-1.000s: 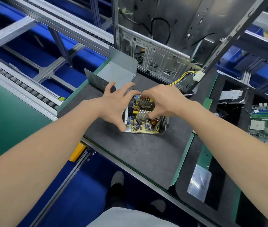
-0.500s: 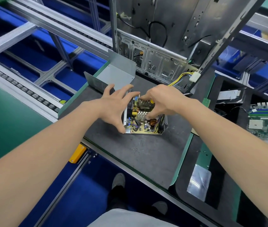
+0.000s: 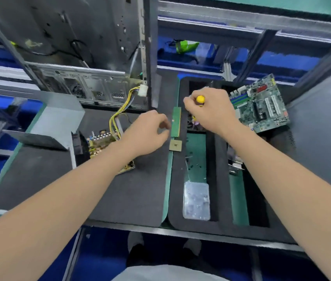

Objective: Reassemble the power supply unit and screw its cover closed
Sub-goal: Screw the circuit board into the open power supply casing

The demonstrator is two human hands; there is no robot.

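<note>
a: head view. where is the power supply unit [image 3: 101, 141]?
b: open on the dark mat [image 3: 130, 189], board exposed, partly under the left forearm. grey cover [image 3: 57, 120] just beside it.
a: hands?
b: right hand [image 3: 211, 112] grips a yellow screwdriver [image 3: 200, 99] over the foam tray [image 3: 221, 189]. left hand [image 3: 150, 132] curled; holding anything, cannot tell.

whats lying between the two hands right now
A green memory stick lies between the left hand and the right hand, which grips a yellow-handled screwdriver; the head view shows it.
</note>
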